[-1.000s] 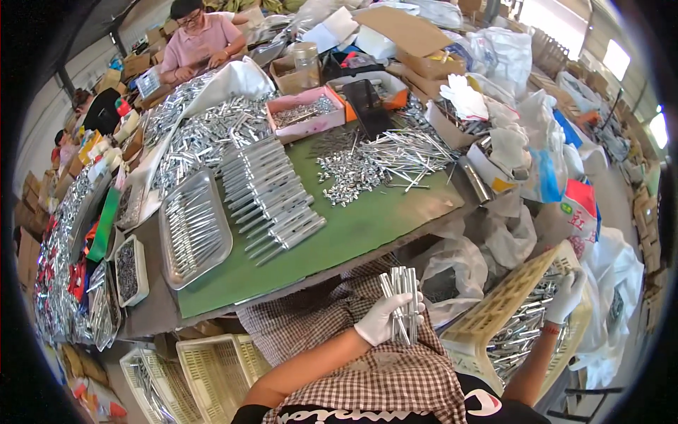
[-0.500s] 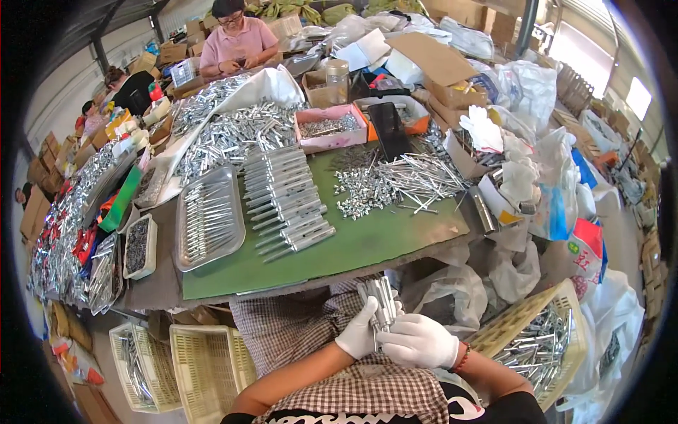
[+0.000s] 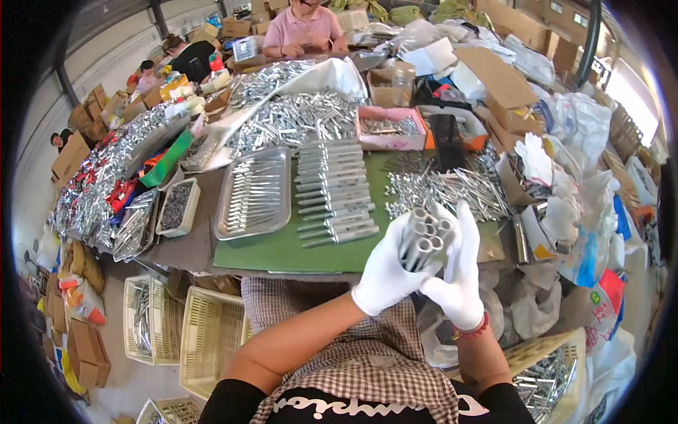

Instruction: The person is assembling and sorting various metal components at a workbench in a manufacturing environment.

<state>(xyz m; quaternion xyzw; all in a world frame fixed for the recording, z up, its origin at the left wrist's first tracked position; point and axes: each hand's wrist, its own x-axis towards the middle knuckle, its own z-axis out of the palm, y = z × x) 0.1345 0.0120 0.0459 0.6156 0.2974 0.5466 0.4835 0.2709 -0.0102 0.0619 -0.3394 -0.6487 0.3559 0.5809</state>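
In a white glove, my left hand [image 3: 385, 277] is closed around a bundle of metal tubes [image 3: 426, 240], their round open ends facing up at me. My right hand [image 3: 462, 279], also gloved, lies along the bundle's right side with fingers stretched out and thumb near its lower edge. Both hands are raised at the front edge of the green work board [image 3: 282, 258]. Left of them, metal tubes with thin rods sticking out [image 3: 335, 191] lie in a row. Beside that row, a clear tray [image 3: 224, 225] holds slim pointed metal pieces. Behind my hands are small metal parts [image 3: 409, 189] and loose rods [image 3: 472, 191].
A pink box [image 3: 390, 141] of small parts and a heap of metal tubes [image 3: 296, 116] stand farther back. Plastic baskets [image 3: 189, 346] sit below at left, another [image 3: 579, 353] at lower right. Across the table sits a person in pink [image 3: 302, 32].
Both hands have risen from my lap to above the table's front edge with the tubes, whose ends now face me. The right hand's fingers have straightened. My view has shifted left.
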